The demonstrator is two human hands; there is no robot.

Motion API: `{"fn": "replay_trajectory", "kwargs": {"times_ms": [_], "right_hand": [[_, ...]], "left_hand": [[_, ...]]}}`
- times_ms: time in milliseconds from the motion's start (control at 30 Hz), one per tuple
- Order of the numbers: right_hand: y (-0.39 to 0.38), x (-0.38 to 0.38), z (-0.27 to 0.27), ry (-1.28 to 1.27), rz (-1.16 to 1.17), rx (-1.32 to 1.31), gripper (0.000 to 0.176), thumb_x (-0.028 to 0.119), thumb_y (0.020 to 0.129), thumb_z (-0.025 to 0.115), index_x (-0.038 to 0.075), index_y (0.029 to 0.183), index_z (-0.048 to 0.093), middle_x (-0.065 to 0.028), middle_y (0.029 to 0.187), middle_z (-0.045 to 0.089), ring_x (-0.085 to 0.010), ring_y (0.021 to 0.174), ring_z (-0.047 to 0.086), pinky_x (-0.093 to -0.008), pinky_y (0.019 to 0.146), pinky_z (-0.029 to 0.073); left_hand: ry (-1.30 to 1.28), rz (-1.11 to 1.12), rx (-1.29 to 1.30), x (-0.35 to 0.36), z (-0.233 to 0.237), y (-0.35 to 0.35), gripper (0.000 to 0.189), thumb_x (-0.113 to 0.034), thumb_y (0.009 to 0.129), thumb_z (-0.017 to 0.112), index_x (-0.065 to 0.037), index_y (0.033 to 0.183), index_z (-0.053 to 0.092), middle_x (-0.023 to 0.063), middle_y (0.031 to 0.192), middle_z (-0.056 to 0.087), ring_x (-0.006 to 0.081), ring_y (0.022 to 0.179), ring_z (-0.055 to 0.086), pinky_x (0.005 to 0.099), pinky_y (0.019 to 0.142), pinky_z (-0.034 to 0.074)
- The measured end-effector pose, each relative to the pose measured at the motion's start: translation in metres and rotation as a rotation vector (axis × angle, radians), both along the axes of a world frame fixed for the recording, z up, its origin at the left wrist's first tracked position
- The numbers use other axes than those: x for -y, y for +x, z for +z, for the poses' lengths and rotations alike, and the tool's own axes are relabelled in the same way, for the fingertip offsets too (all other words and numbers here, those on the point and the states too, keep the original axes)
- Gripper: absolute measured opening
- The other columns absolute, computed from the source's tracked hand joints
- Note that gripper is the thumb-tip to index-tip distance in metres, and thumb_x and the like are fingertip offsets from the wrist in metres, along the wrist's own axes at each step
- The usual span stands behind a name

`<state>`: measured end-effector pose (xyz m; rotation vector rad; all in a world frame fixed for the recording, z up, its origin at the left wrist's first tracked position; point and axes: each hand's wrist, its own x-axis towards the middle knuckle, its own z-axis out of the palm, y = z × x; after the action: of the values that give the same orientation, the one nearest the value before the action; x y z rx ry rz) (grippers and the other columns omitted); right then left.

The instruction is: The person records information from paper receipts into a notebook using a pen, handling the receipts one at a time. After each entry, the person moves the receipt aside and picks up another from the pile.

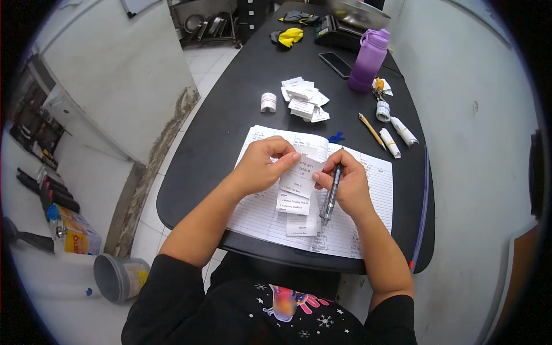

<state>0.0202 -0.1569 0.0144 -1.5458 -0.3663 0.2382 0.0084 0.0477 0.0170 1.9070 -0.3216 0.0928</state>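
Observation:
My left hand [267, 164] pinches the upper left of a printed paper slip [298, 183] between thumb and fingers. At the slip's right edge is my right hand [346, 183], its fingers wrapped round a dark pen [331, 198] and its thumb touching the paper. Further printed slips [301, 225] lie below, overlapping on an open lined notebook [261, 215] with handwriting on its pages. Beyond the notebook sits a loose pile of folded white slips [305, 99], and left of it a small paper roll [268, 102].
On the black table [195, 184] are a purple bottle [369, 60], a phone [336, 65], a yellow pencil-like stick [372, 131], rolled papers [403, 131], yellow-black gloves [287, 38] and a scale with a metal bowl [359, 14]. A grey bucket [118, 279] stands on the floor at left.

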Motion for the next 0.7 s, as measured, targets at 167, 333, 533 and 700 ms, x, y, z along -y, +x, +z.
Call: {"fn": "replay_trajectory", "kwargs": {"times_ms": [167, 333, 533, 700], "right_hand": [[0.000, 0.009, -0.012, 0.046, -0.094, 0.065, 0.017, 0.001, 0.076, 0.070, 0.003, 0.081, 0.054, -0.0024, 0.072, 0.056, -0.0078, 0.065, 0.056, -0.0199, 0.058, 0.046], [-0.004, 0.012, -0.009, 0.020, -0.161, 0.162, 0.014, 0.001, 0.076, 0.070, 0.002, 0.083, 0.058, -0.0024, 0.076, 0.058, -0.0061, 0.068, 0.053, -0.0196, 0.063, 0.044], [-0.008, 0.013, -0.006, -0.027, -0.160, 0.293, 0.013, 0.000, 0.076, 0.070, 0.001, 0.082, 0.058, -0.0024, 0.077, 0.059, -0.0064, 0.070, 0.053, -0.0203, 0.064, 0.044], [-0.002, 0.016, -0.006, 0.189, -0.231, 0.209, 0.014, 0.000, 0.078, 0.068, 0.002, 0.082, 0.055, -0.0040, 0.080, 0.059, -0.0075, 0.072, 0.054, -0.0202, 0.065, 0.045]], "left_hand": [[-0.067, -0.086, -0.255, 0.003, -0.001, 0.001, 0.025, -0.021, 0.089, 0.059, 0.001, 0.080, 0.066, 0.0020, 0.072, 0.062, 0.0073, 0.067, 0.053, 0.0243, 0.063, 0.043], [-0.090, -0.117, -0.283, 0.003, -0.010, 0.006, 0.028, -0.024, 0.090, 0.058, 0.002, 0.084, 0.067, 0.0041, 0.074, 0.064, 0.0081, 0.069, 0.054, 0.0249, 0.065, 0.045], [-0.165, -0.080, -0.242, 0.007, -0.011, 0.005, 0.037, -0.032, 0.088, 0.060, 0.001, 0.074, 0.067, 0.0051, 0.067, 0.062, 0.0093, 0.062, 0.053, 0.0250, 0.060, 0.043], [-0.073, -0.052, -0.255, 0.004, -0.014, 0.007, 0.038, -0.035, 0.088, 0.059, -0.001, 0.073, 0.068, 0.0065, 0.067, 0.063, 0.0115, 0.062, 0.053, 0.0274, 0.060, 0.044]]}}
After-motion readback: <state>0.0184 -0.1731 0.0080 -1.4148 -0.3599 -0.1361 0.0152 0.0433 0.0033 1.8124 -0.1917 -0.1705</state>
